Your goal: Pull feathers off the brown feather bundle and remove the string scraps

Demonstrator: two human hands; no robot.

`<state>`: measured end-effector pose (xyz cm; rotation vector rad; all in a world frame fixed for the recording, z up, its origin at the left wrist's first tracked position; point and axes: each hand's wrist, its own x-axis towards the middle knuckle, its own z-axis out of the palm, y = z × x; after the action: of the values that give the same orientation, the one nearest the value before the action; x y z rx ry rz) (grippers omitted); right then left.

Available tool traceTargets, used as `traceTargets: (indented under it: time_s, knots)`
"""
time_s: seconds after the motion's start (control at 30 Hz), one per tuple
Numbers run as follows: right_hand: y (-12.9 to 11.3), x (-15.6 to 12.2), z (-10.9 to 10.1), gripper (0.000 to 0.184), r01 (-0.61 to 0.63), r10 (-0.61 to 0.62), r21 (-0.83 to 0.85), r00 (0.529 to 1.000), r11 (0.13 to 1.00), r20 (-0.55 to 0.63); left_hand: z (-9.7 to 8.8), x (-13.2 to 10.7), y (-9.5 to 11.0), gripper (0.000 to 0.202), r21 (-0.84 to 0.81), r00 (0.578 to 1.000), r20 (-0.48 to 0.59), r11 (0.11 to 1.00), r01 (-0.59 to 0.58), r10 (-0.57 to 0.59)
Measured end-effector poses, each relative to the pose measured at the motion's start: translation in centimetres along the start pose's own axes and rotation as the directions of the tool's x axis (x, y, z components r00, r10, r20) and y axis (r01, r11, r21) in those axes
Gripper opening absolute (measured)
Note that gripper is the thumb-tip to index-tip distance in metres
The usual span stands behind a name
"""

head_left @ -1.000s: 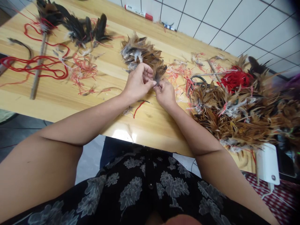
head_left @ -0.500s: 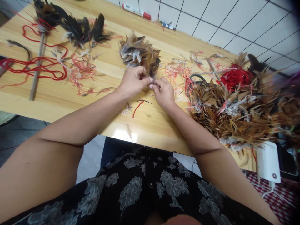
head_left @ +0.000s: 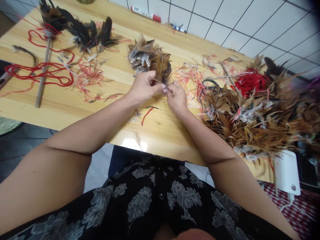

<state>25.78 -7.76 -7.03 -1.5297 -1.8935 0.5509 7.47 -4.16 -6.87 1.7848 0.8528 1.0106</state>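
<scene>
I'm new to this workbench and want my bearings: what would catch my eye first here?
Midway along the wooden table, the left hand and right hand together pinch the base of a brown feather tuft. To the right sprawls a big heap of brown feathers tangled with red and white thread. At far left, loops of red cord lie across a stick, black feathers behind them.

Bare table left; feather heap blocks right
</scene>
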Motion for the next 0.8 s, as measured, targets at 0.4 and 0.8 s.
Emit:
traceTargets:
  time_s: [0.4,0.8]
  knots:
    - [2.6,2.8,-1.7,0.059,-0.093,0.18,0.466,0.973,0.88,-0.147,-5.5,5.0,3.5,0.012,0.629,0.997,0.014,0.775,-0.065,0.072]
    - [2.7,2.6,-0.9,0.064,-0.082,0.17,0.494,0.976,0.866,-0.136,-2.4,4.9,0.4,0.012,0.738,0.984,0.17,0.654,-0.168,0.06]
